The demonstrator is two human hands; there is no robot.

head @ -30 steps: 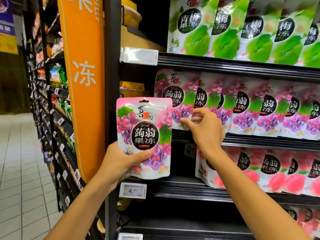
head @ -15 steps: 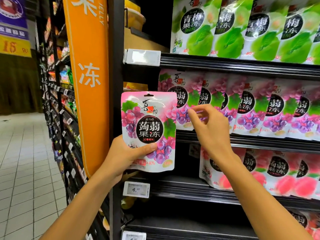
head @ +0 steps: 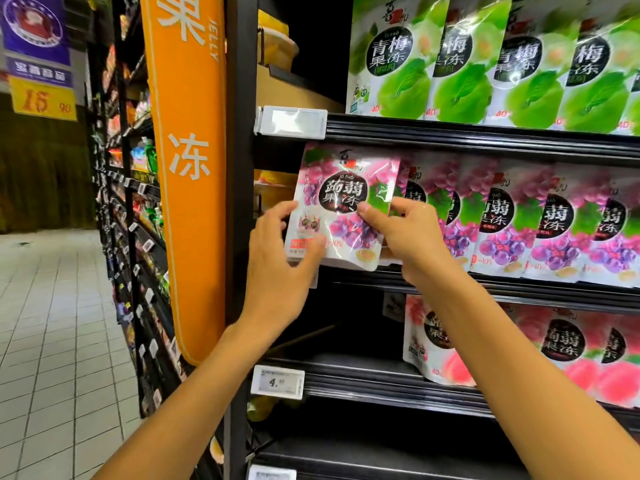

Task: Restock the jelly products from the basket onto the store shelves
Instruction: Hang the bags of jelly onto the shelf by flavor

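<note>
Gripping one pouch [head: 343, 202] with both hands. Left hand [head: 277, 261] curls round its lower-left corner, thumb on the front, fingers along the left edge. Right hand [head: 408, 237] pinches its right edge, thumb on the front beside the black label, fingers behind. Pouch is a pink grape print, front to camera, upright with a slight clockwise tilt. It sits at the left end of the middle shelf [head: 519, 291], overlapping the first pack of the grape row [head: 554, 230]. Its base is level with the shelf lip; can't tell if it rests on the shelf or hangs just above it. Grape row runs right from there, packs upright and overlapping. Green pouches [head: 460, 71] stand on the shelf above, with a blank tag [head: 290, 122] on that shelf's edge at its left end. Peach pouches [head: 554, 348] are on the shelf below, starting right of a dark gap, and a price tag [head: 277, 382] hangs on that edge. Black post [head: 240, 202] stands just left of the pouch, with an orange sign [head: 188, 168] fixed to its aisle side. Further left are more shelving and a tiled floor [head: 52, 323]. A purple sign [head: 34, 29] hangs top left, with a yellow price card [head: 43, 102] under it.
</note>
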